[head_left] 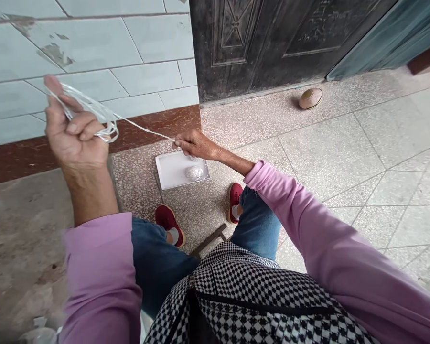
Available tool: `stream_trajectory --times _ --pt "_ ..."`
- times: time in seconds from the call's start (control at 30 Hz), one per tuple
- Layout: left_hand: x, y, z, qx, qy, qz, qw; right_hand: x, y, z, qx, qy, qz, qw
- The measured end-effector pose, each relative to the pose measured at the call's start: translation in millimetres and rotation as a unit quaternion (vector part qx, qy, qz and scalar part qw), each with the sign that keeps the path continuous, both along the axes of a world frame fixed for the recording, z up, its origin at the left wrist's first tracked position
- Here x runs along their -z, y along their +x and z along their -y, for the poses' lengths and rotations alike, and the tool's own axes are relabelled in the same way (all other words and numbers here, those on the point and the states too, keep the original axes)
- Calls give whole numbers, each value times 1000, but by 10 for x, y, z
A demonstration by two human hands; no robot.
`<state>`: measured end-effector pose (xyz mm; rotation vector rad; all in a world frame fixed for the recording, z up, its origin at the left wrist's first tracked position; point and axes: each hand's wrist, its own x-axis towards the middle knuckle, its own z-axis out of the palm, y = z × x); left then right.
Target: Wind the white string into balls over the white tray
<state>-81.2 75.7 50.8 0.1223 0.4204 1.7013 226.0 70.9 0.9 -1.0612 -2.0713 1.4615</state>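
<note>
My left hand (73,129) is raised at the left, fingers curled round several loops of thin white string (103,117). The string runs taut to the right and down to my right hand (195,143), which pinches it between thumb and fingers. Just below my right hand a white tray (170,169) lies on the floor with a small pale ball of string (194,173) on it. Both arms wear pink sleeves.
I sit with jeans-clad knees apart, red shoes (170,224) on a speckled tile floor. A checked bag or apron (243,296) covers my lap. A tiled wall stands at left, a dark door (265,43) ahead, and a round brown object (310,98) lies by the door.
</note>
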Motion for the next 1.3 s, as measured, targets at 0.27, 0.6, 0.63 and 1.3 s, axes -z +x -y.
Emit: stream_trajectory --times 0.27,0.6,0.63,1.3 --pt "-174 -158 162 -76 16 53 996 -25 -33 225 -108 70 139 982" --pt "496 156 -140 37 -98 -253 962 -240 -165 577 -265 91 82 956" --pt "556 225 -147 61 -94 -296 949 -248 -167 570 -264 81 57 959" --pt "470 851 158 406 110 -383 822 -360 284 -195 75 132 -15 988"
